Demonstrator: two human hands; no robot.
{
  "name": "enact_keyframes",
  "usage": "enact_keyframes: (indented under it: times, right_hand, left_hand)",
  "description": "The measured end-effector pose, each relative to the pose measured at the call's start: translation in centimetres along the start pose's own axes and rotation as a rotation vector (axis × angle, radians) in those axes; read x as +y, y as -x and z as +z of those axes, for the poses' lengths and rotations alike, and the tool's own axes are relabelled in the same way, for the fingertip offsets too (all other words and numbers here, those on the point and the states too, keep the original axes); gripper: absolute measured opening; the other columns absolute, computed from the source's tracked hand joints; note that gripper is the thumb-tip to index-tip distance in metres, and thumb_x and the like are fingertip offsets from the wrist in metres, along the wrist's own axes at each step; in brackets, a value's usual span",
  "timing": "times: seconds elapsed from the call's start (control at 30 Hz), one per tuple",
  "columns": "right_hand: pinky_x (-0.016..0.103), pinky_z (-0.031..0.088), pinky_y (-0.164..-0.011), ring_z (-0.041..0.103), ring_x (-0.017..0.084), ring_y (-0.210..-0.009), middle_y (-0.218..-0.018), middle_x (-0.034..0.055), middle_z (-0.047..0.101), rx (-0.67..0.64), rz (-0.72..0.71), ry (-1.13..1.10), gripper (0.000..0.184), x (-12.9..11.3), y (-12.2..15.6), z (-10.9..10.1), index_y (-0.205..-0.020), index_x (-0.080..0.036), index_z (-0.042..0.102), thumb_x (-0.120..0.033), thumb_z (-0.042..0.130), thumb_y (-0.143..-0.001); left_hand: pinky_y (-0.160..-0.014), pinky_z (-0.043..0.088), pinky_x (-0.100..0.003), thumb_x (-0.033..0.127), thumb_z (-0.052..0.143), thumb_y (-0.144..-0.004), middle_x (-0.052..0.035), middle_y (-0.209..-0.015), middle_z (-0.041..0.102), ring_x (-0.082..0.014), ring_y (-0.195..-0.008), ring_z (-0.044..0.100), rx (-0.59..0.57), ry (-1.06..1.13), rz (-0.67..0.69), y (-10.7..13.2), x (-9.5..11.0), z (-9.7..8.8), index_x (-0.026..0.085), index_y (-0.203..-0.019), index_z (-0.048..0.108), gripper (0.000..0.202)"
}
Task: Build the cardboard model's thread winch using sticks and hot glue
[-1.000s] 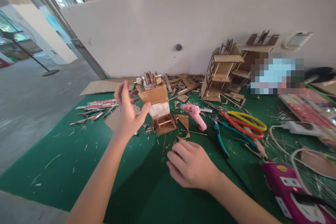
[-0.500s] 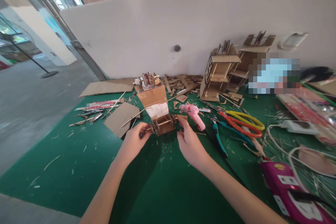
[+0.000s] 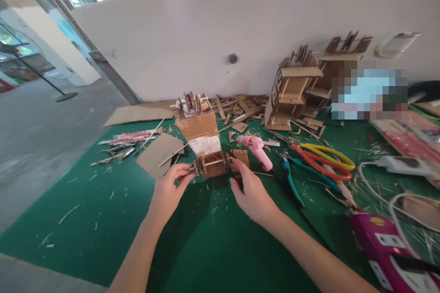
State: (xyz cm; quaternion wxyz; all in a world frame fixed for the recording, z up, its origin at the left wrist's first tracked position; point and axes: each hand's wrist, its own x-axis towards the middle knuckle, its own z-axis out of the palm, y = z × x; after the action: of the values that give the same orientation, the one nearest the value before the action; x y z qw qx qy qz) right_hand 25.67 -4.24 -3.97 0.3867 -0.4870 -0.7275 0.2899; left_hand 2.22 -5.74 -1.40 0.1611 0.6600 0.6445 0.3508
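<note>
A cardboard model (image 3: 199, 130) stands on the green tabletop in front of me, with layered cardboard pieces on top and a thin red wire down its front. Cardboard discs (image 3: 197, 167) sit at both ends of a wooden stick across its base. My left hand (image 3: 170, 190) pinches the left end of this stick beside the discs. My right hand (image 3: 252, 192) is at the opposite end, its fingertips against the discs there and its thumb apart below. The exact contact on the right is partly hidden by the fingers.
A pink glue gun (image 3: 256, 149), orange-and-yellow handled cutters (image 3: 319, 160) and teal pliers (image 3: 290, 178) lie to the right. Beyond them is a magenta power strip (image 3: 388, 252). Cardboard scraps (image 3: 237, 107) and two shelf-like cardboard models (image 3: 292, 94) stand along the back wall.
My left fingers have shifted slightly left and straightened along the stick end. My right thumb has moved a little lower, away from the fingertips. The view has turned slightly left.
</note>
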Motion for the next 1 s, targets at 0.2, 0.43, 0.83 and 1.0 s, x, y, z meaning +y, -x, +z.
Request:
enact_keyframes:
  times: [0.2,0.43,0.83,1.0]
  right_hand:
    - [0.044,0.052,-0.094,0.051,0.026,-0.124,-0.138,0.019,0.045,0.01,-0.049,0.035,0.048,-0.5,-0.5,-0.2,-0.137,-0.016,0.037,-0.018,0.046,-0.089]
    - [0.044,0.05,-0.097,0.05,0.026,-0.124,-0.136,0.0184,0.049,-0.061,-0.052,0.055,0.046,-1.4,-2.0,-0.5,-0.137,-0.013,0.037,-0.018,0.041,-0.091]
    - [0.041,0.046,-0.082,0.058,0.026,-0.098,-0.104,0.0131,0.064,0.12,-0.41,0.474,0.018,-2.4,-1.3,-0.5,-0.101,-0.016,0.062,-0.022,0.05,-0.09]
    - [0.035,0.039,-0.064,0.062,0.021,-0.064,-0.067,0.006,0.066,-0.026,-0.248,0.688,0.025,-4.1,-1.9,0.9,-0.073,-0.017,0.062,-0.037,0.056,-0.087]
  left_hand:
    - [-0.073,0.055,-0.026,0.036,0.052,-0.09,-0.0018,-0.086,0.073,-0.0161,-0.076,0.07,0.003,-0.099,0.156,-0.2,0.4,-0.6,0.023,-0.091,0.064,0.018]
    - [-0.074,0.051,-0.027,0.034,0.046,-0.093,-0.0039,-0.09,0.071,-0.0172,-0.079,0.067,-0.005,-0.218,0.192,-1.0,0.4,-0.9,0.021,-0.096,0.062,0.021]
    - [-0.069,0.048,-0.026,0.03,0.042,-0.095,-0.0043,-0.089,0.064,-0.0164,-0.079,0.062,-0.011,-0.191,0.223,-1.5,0.3,-0.1,0.02,-0.098,0.058,0.019]
    - [-0.069,0.049,-0.025,0.028,0.044,-0.094,-0.0051,-0.095,0.062,-0.0167,-0.086,0.061,0.006,-0.117,0.242,-1.2,0.0,0.0,0.02,-0.101,0.058,0.017]
